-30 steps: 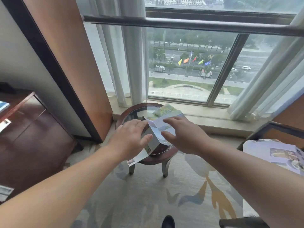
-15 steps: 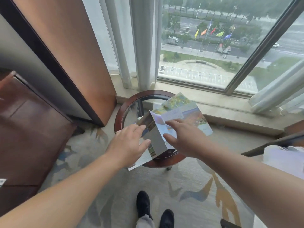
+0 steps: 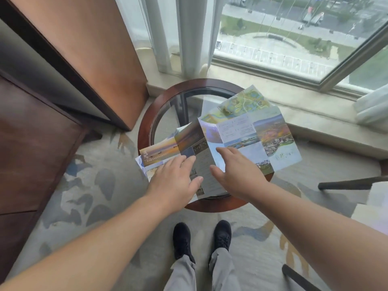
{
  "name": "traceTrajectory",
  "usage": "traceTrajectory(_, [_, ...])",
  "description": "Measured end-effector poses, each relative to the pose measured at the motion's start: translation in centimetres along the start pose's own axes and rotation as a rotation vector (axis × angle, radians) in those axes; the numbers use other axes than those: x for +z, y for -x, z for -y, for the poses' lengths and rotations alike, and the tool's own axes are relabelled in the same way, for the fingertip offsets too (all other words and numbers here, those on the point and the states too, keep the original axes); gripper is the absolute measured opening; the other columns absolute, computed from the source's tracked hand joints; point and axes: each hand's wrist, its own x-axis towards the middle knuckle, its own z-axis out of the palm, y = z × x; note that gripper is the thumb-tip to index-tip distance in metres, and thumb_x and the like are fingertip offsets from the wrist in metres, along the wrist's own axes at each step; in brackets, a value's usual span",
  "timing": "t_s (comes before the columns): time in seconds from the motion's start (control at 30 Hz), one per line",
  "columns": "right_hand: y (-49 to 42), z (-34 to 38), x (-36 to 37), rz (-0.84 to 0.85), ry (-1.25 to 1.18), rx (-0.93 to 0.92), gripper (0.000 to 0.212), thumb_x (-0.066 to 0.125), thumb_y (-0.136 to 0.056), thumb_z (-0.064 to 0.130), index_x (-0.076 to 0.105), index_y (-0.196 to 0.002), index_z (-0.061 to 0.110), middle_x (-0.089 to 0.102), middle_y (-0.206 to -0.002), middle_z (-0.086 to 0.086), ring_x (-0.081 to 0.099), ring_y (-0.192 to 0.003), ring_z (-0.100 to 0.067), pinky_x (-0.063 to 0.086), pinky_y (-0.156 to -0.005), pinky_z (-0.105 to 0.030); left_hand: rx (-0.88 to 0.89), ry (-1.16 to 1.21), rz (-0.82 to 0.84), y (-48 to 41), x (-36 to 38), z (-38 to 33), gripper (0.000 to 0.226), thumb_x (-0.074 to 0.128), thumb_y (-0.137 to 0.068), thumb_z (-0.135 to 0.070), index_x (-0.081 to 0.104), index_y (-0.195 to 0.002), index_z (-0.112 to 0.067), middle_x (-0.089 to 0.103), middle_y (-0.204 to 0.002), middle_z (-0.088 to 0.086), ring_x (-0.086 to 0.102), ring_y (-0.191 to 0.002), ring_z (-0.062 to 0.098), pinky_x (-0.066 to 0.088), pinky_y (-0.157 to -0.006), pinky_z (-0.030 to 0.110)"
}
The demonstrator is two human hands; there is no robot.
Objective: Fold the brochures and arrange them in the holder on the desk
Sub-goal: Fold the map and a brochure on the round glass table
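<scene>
A colourful multi-panel brochure (image 3: pixel 262 133) lies unfolded across a round glass table (image 3: pixel 147 124). A crease stands up slightly between its left and right halves. My left hand (image 3: pixel 174 181) rests with straight fingers on the left panels, which carry a sunset picture. My right hand (image 3: pixel 237 173) lies flat on the right half, fingers stretched toward the crease. A map sheet (image 3: pixel 245 99) sticks out behind the brochure, and another sheet's edge (image 3: pixel 140 163) shows under the left side. No holder is in view.
The table stands by a stone windowsill (image 3: pixel 294 95) and white curtains (image 3: pixel 189 38). A dark wooden cabinet (image 3: pixel 31 143) is on the left. A chair arm (image 3: pixel 352 182) and some white papers (image 3: pixel 375 211) are on the right. My shoes (image 3: pixel 182 238) stand on patterned carpet.
The brochure has gone from half-folded and raised between my hands to spread out on the table. Both hands now lie flatter and further apart. The view has tilted downward.
</scene>
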Motion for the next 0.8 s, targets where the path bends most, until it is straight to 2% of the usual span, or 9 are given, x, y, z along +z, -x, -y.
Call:
traceTrajectory(0.17, [-2.2, -1.1, 2.2, 0.038, 0.009, 0.083, 0.055, 0.051, -0.094, 0.049, 0.040, -0.135, 0.014, 0.047, -0.135, -0.008, 0.052, -0.118, -0.030, 0.043, -0.088, -0.042, -0.042, 0.008, 0.039, -1.2, 1.7, 0.3, 0.061, 0.038, -0.096, -0.052, 0.026, -0.149, -0.024, 0.033, -0.150, -0.002, 0.027, -0.139, 0.018, 0.025, -0.111, 0.038])
traceTrajectory(0.33, [-3.2, -1.5, 2.8, 0.039, 0.021, 0.092, 0.050, 0.052, -0.093, 0.050, 0.044, -0.128, 0.015, 0.051, -0.127, -0.008, 0.057, -0.110, -0.032, 0.039, -0.076, -0.038, -0.039, 0.006, 0.016, -2.1, 1.7, -0.2, 0.060, 0.038, -0.096, -0.051, 0.027, -0.149, -0.024, 0.035, -0.148, -0.002, 0.029, -0.136, 0.019, 0.026, -0.109, 0.036])
traceTrajectory(0.5, [-3.7, -2.2, 2.9, 0.033, 0.112, 0.101, 0.024, 0.050, -0.093, 0.040, 0.048, -0.096, 0.016, 0.061, -0.100, -0.005, 0.061, -0.091, -0.029, 0.038, -0.065, -0.033, -0.045, 0.006, 0.018, -3.0, 1.8, -0.8, 0.059, 0.039, -0.096, -0.050, 0.029, -0.147, -0.023, 0.039, -0.143, -0.002, 0.033, -0.133, 0.019, 0.028, -0.106, 0.036])
traceTrajectory(0.57, [-3.9, -2.4, 2.9, 0.053, 0.130, 0.116, 0.019, 0.046, -0.095, 0.034, 0.055, -0.093, 0.016, 0.064, -0.094, -0.005, 0.061, -0.085, -0.028, 0.040, -0.062, -0.032, -0.046, 0.010, 0.024, -3.1, 1.9, -0.9, 0.058, 0.039, -0.096, -0.051, 0.029, -0.146, -0.023, 0.040, -0.141, -0.003, 0.035, -0.130, 0.019, 0.029, -0.104, 0.036])
traceTrajectory(0.7, [-3.7, -2.3, 2.7, 0.050, 0.082, 0.103, 0.018, 0.044, -0.094, 0.022, 0.045, -0.077, 0.020, 0.058, -0.083, -0.004, 0.054, -0.074, -0.027, 0.038, -0.059, -0.031, -0.050, 0.011, 0.026, -3.4, 1.7, -0.9, 0.059, 0.039, -0.096, -0.050, 0.029, -0.147, -0.022, 0.038, -0.144, -0.002, 0.032, -0.133, 0.019, 0.028, -0.106, 0.036])
traceTrajectory(0.8, [-3.3, -1.4, 2.2, 0.001, 0.014, 0.047, 0.013, 0.045, -0.092, 0.021, 0.049, -0.080, 0.018, 0.053, -0.074, 0.000, 0.052, -0.072, -0.025, 0.035, -0.057, -0.031, -0.045, 0.023, 0.006, -3.4, 1.0, -0.8, 0.060, 0.040, -0.097, -0.049, 0.028, -0.148, -0.020, 0.036, -0.146, 0.000, 0.030, -0.137, 0.020, 0.027, -0.110, 0.036])
